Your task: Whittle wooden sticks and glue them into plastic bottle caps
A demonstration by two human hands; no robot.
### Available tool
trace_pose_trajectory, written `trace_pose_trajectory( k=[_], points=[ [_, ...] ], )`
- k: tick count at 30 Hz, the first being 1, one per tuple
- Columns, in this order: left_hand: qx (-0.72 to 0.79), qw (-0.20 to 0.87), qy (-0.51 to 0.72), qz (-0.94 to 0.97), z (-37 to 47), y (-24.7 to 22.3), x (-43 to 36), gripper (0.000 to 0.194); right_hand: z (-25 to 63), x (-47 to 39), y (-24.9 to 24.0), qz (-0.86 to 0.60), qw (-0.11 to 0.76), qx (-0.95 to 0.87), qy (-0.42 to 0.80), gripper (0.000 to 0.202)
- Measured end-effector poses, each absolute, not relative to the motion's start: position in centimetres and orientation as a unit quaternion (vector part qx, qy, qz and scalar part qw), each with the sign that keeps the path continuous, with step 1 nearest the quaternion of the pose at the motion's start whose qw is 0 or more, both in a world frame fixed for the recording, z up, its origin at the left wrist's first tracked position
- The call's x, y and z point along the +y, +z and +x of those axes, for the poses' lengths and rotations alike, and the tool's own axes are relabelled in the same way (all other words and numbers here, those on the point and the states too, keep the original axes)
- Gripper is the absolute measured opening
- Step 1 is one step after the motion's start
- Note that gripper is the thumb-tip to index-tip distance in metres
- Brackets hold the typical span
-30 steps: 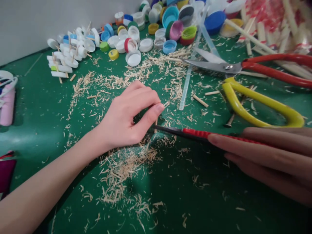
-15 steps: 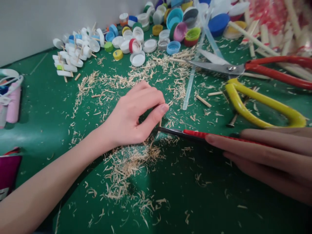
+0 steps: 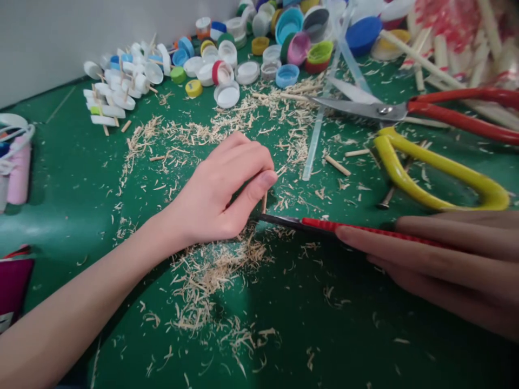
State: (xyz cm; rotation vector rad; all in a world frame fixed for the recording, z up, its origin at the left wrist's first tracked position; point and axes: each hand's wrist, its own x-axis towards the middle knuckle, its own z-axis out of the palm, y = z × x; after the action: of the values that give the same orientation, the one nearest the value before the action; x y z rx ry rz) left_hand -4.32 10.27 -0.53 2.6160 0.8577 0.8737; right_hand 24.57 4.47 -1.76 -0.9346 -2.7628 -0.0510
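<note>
Green table with sparse shavings spreads nearer than the knife held in the half-closed right hand, blade edge beside the stick the left hand pinches.

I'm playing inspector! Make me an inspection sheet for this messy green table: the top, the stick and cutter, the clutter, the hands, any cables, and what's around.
Surface: green tabletop, strewn with pale wood shavings.
Job's things: thin wooden stick, and red-handled cutter with its blade beside it; whether they touch can't be told.
Clutter: loose bottle caps, caps threaded on sticks, open scissors, a nail.
Hands: left hand pinches the stick; right hand holds the cutter.
Cables: a white cord-like loop at the left edge; what it belongs to is unclear.
Surroundings: pale wall behind; purple pouch at the left edge.
</note>
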Motion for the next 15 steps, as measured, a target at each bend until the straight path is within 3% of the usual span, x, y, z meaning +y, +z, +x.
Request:
trace_pose_trajectory(
  k=[5, 15],
  points=[
    [0.29, 0.126, 0.294, 0.902, -4.31, -0.46, 10.27, 0.029, 24.57, 4.42, -2.17, -0.301, 0.153, -0.941, -0.015, 0.052],
    [0.297, 0.144, 0.284, 0.9, -4.2, -0.44, 10.4, 0.032, 24.72, 4.46, -2.36, -0.318, 0.131, -0.939, -0.018, 0.052]
  ],
)
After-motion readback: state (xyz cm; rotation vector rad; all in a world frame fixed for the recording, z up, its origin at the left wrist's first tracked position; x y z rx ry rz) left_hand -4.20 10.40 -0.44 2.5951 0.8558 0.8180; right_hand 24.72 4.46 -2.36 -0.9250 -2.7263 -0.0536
